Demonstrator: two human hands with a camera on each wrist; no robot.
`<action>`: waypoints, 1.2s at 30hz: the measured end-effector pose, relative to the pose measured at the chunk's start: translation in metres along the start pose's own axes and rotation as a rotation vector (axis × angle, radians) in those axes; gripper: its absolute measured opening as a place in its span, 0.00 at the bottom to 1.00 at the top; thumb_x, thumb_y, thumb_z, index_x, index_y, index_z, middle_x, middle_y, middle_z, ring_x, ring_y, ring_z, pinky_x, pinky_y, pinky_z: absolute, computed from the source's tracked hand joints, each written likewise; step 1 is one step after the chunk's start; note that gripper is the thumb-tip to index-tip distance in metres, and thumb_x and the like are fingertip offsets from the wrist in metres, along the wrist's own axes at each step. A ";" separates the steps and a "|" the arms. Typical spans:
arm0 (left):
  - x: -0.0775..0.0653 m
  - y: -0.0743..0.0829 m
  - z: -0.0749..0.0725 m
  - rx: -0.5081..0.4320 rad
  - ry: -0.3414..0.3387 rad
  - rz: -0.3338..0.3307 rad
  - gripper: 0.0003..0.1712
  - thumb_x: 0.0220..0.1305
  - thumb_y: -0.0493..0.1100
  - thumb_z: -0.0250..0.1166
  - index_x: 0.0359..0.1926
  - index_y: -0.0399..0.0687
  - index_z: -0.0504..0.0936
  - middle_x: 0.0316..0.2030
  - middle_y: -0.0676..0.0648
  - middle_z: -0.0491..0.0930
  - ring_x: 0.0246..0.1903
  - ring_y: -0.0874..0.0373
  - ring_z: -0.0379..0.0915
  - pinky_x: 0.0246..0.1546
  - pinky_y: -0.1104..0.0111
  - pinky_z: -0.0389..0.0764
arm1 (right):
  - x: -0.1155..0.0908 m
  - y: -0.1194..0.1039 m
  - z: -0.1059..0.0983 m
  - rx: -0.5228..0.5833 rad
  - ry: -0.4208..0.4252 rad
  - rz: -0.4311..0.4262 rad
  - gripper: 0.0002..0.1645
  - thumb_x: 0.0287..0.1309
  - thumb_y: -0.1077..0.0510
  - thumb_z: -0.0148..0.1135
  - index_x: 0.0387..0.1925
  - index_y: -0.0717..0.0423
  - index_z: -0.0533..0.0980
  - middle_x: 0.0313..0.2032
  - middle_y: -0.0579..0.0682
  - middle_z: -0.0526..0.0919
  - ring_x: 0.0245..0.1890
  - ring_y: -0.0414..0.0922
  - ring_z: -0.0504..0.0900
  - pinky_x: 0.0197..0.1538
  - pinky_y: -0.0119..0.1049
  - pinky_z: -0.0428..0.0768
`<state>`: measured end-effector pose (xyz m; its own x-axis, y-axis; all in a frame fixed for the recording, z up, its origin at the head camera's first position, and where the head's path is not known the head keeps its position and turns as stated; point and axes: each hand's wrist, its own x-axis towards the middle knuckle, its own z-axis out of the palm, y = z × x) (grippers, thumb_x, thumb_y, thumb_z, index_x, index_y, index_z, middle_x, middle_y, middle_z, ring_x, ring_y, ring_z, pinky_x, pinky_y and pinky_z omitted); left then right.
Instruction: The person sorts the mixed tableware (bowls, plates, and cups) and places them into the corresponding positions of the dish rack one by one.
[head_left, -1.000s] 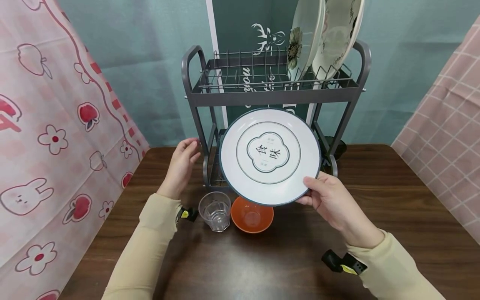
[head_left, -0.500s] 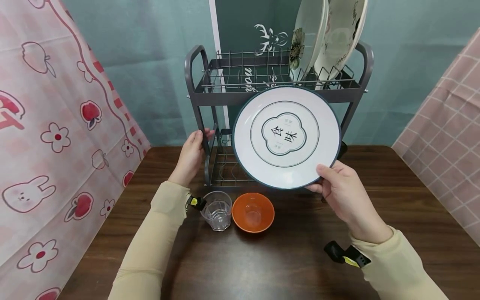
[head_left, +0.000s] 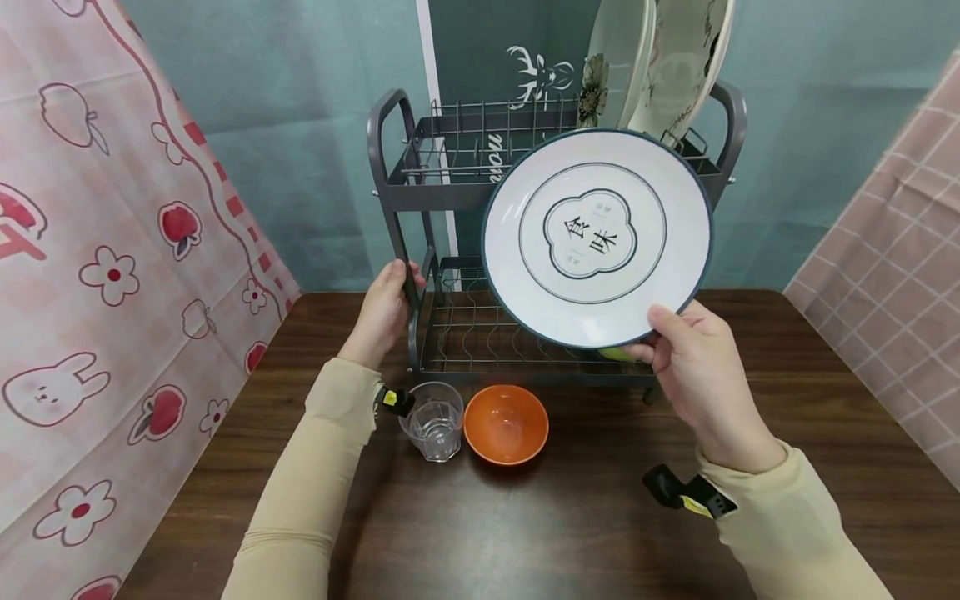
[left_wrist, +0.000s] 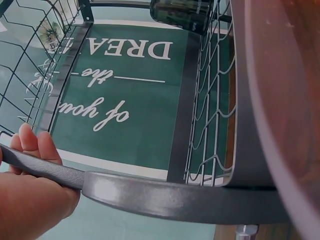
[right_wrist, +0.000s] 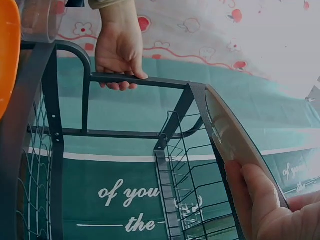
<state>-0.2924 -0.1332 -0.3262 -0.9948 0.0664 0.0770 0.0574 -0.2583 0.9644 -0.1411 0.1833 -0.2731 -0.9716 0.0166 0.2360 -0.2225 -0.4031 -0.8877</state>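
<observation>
A round white plate [head_left: 596, 242] with a dark blue rim and printed characters is held up in front of the dark grey two-tier dish rack [head_left: 435, 197]. My right hand [head_left: 705, 375] pinches its lower right rim, thumb on the face and fingers behind. In the right wrist view the plate [right_wrist: 240, 135] appears nearly edge-on beside the rack's upper tier. My left hand [head_left: 382, 312] grips the rack's left front post, fingers wrapped round it, as the left wrist view also shows. Part of the upper tier and the lower tier's right side are hidden behind the plate.
Two large plates [head_left: 686, 67] stand upright at the right of the upper tier. A clear glass [head_left: 437, 425] and an orange bowl [head_left: 506, 425] sit on the wooden table before the rack. A dark glass vessel [left_wrist: 182, 15] shows in the left wrist view.
The plate has risen and moved right in my right hand, now overlapping the upper tier's front bar. My left hand has moved from beside the rack's left post to grip it.
</observation>
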 end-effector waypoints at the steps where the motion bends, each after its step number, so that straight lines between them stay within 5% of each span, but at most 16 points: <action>1: 0.000 0.000 0.000 -0.006 -0.002 0.004 0.14 0.70 0.52 0.38 0.38 0.50 0.67 0.29 0.55 0.71 0.39 0.61 0.68 0.52 0.71 0.64 | 0.001 -0.001 0.001 0.006 0.005 -0.009 0.17 0.63 0.59 0.53 0.51 0.64 0.70 0.44 0.50 0.81 0.35 0.40 0.84 0.35 0.31 0.82; 7: 0.002 -0.001 0.000 -0.034 -0.006 0.011 0.15 0.70 0.52 0.39 0.38 0.50 0.67 0.31 0.54 0.70 0.40 0.59 0.66 0.50 0.72 0.64 | 0.008 -0.009 0.009 0.032 0.048 -0.064 0.21 0.63 0.60 0.53 0.54 0.68 0.65 0.47 0.53 0.79 0.37 0.42 0.85 0.36 0.33 0.83; 16: 0.003 -0.003 0.000 -0.040 0.009 0.015 0.14 0.70 0.51 0.39 0.38 0.49 0.67 0.32 0.53 0.69 0.40 0.58 0.66 0.50 0.73 0.64 | 0.016 -0.018 0.023 0.011 0.185 -0.164 0.11 0.63 0.62 0.52 0.42 0.68 0.66 0.45 0.56 0.80 0.34 0.43 0.84 0.33 0.32 0.82; 24: 0.003 -0.005 0.000 -0.057 0.012 0.022 0.14 0.70 0.51 0.39 0.37 0.49 0.67 0.29 0.55 0.70 0.38 0.59 0.66 0.48 0.73 0.65 | 0.027 -0.026 0.034 0.030 0.219 -0.263 0.11 0.64 0.64 0.48 0.44 0.68 0.70 0.44 0.58 0.81 0.31 0.45 0.84 0.30 0.31 0.82; 36: 0.004 -0.006 0.002 -0.085 0.003 0.049 0.14 0.69 0.50 0.40 0.36 0.47 0.67 0.26 0.55 0.71 0.33 0.62 0.66 0.47 0.73 0.66 | 0.051 -0.049 0.046 -0.063 0.313 -0.370 0.10 0.63 0.67 0.44 0.40 0.66 0.72 0.40 0.58 0.81 0.31 0.47 0.83 0.34 0.34 0.83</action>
<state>-0.2962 -0.1293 -0.3313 -0.9912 0.0489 0.1226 0.0987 -0.3424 0.9343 -0.1758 0.1617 -0.1988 -0.8018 0.4267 0.4184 -0.5523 -0.2618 -0.7914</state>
